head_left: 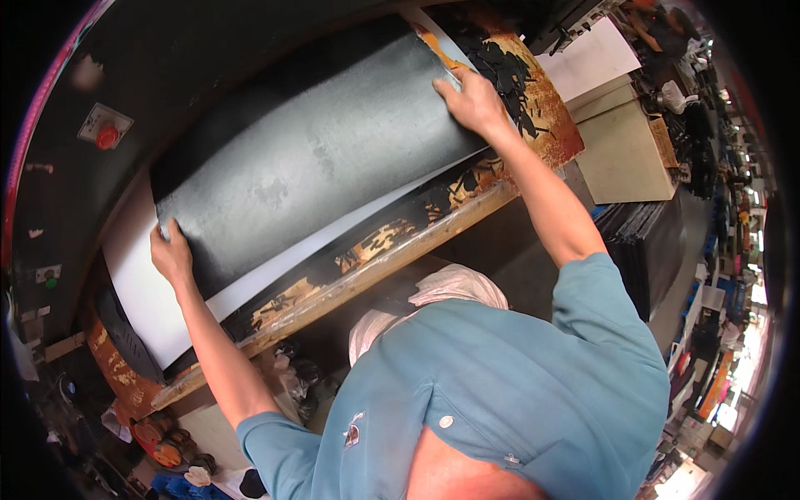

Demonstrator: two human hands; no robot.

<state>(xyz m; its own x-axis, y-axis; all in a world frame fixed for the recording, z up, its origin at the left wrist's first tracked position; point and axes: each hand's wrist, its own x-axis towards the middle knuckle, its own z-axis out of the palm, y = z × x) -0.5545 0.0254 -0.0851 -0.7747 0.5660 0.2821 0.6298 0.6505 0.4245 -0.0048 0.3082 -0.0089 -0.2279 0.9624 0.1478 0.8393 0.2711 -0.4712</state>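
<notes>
A large black sheet with a dull sheen [317,158] lies in front of me over a white board [137,275], whose left end and near edge show from under it. My left hand [172,254] grips the sheet's left edge, thumb on top and fingers underneath. At the opposite edge, my right hand [473,102] pinches the sheet's right side in the same way. The fingers below the sheet are hidden. The sheet's far part runs into shadow beneath a dark machine body [192,67].
A red push button [107,137] and a green one [52,282] sit on the machine's left side. Black scraps [504,75] litter the worn bench at right. Its wooden front edge [333,287] lies before me. A stack of black sheets [637,250] stands by a pale cabinet [625,150].
</notes>
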